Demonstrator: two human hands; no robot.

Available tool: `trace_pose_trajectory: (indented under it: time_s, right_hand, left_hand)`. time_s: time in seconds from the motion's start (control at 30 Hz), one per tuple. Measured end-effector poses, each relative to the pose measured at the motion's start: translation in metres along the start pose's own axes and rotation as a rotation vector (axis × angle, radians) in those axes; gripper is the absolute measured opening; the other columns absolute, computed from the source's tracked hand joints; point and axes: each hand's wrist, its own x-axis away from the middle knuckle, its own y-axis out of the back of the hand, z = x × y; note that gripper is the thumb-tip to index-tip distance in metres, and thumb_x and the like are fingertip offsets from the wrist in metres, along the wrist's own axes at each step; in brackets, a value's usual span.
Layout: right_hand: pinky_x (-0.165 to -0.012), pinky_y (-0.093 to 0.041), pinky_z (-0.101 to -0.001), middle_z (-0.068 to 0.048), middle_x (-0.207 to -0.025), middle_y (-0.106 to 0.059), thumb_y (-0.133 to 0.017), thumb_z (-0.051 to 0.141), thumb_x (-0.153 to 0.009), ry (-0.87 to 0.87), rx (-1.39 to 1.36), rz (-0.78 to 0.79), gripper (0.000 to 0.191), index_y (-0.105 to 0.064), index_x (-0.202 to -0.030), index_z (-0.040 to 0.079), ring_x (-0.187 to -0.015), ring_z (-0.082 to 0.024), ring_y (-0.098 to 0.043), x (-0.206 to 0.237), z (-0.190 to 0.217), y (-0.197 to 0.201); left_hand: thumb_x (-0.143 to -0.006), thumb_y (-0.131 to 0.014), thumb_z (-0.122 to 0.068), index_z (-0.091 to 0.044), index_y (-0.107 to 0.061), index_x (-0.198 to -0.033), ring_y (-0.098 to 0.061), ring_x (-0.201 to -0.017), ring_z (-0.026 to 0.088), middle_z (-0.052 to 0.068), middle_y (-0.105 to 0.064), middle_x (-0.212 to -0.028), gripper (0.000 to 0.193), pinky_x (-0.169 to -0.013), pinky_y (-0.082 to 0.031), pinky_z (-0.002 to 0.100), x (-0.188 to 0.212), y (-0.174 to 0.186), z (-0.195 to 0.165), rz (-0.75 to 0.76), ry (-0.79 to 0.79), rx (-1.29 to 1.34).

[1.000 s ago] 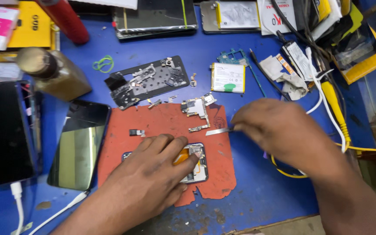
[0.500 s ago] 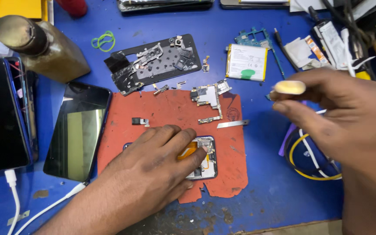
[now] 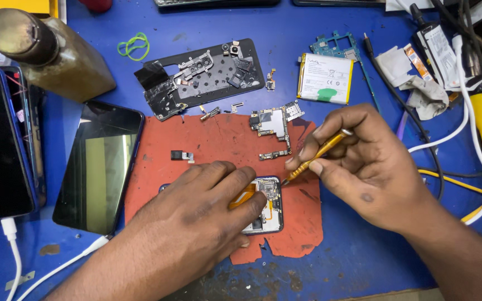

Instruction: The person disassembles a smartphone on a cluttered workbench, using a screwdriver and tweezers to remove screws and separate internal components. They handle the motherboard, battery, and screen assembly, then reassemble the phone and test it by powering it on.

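My left hand (image 3: 196, 223) lies flat over an opened phone body (image 3: 266, 206) on a red work mat (image 3: 218, 139), pressing it down; most of the phone is hidden under the hand. My right hand (image 3: 364, 161) grips a thin yellow-handled tool (image 3: 316, 156), its tip touching the phone's upper right corner. A small circuit board (image 3: 271, 122) and a few tiny loose parts rest on the mat above the hands.
A black phone back frame (image 3: 202, 75) with screws, a white battery (image 3: 326, 78) and a green board lie further back. Two phones (image 3: 99, 167) sit at left beside a brown bottle (image 3: 40, 53). White and yellow cables (image 3: 475, 128) run at right.
My right hand dropped from mid-air at the right, brought the yellow tool down and set its tip at the phone's corner. The left hand stayed on the phone.
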Motion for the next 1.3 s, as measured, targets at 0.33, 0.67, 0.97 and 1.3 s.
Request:
trace_pose_trajectory:
  time_s: [0.33, 0.67, 0.97, 1.3]
  right_hand:
    - [-0.083, -0.063, -0.0301, -0.013, -0.099, -0.08, -0.071, -0.006, -0.085, -0.255, 0.233, -0.081, 0.02, -0.056, -0.094, 0.004, -0.095, -0.017, -0.077, -0.006, 0.003, 0.023]
    - [-0.073, -0.065, -0.0364, -0.016, -0.097, -0.078, -0.066, -0.001, -0.089, -0.478, -0.137, -0.006, 0.014, -0.056, -0.096, 0.004, -0.09, -0.025, -0.079, -0.021, -0.015, 0.022]
    - [-0.092, -0.059, -0.0332, -0.016, -0.108, -0.07, -0.062, -0.006, -0.096, -0.111, -0.142, -0.117, 0.031, -0.048, -0.12, 0.007, -0.101, -0.019, -0.071, -0.014, -0.006, 0.035]
    - [-0.08, -0.058, -0.0332, -0.01, -0.097, -0.062, -0.052, 0.008, -0.104, -0.063, -0.022, 0.076, 0.037, -0.049, -0.141, 0.006, -0.088, -0.015, -0.064, -0.002, 0.011, 0.004]
  left_hand:
    - [-0.076, -0.076, -0.024, -0.005, -0.065, -0.119, -0.055, -0.115, 0.029, 0.01, -0.057, -0.12, 0.048, -0.092, -0.047, 0.043, 0.002, -0.002, -0.001, -0.036, 0.0, -0.026]
    - [-0.077, -0.075, -0.021, -0.004, -0.065, -0.12, -0.055, -0.113, 0.03, 0.011, -0.058, -0.118, 0.047, -0.089, -0.048, 0.043, -0.001, -0.001, -0.004, -0.021, 0.021, -0.016]
    - [-0.075, -0.077, -0.026, -0.006, -0.065, -0.12, -0.056, -0.118, 0.027, 0.009, -0.059, -0.124, 0.051, -0.097, -0.047, 0.041, 0.001, 0.003, 0.0, -0.072, -0.023, -0.018]
    - [-0.074, -0.075, -0.016, -0.002, -0.067, -0.112, -0.06, -0.108, 0.027, 0.01, -0.063, -0.114, 0.041, -0.091, -0.049, 0.04, -0.002, 0.007, -0.002, -0.048, -0.007, 0.002]
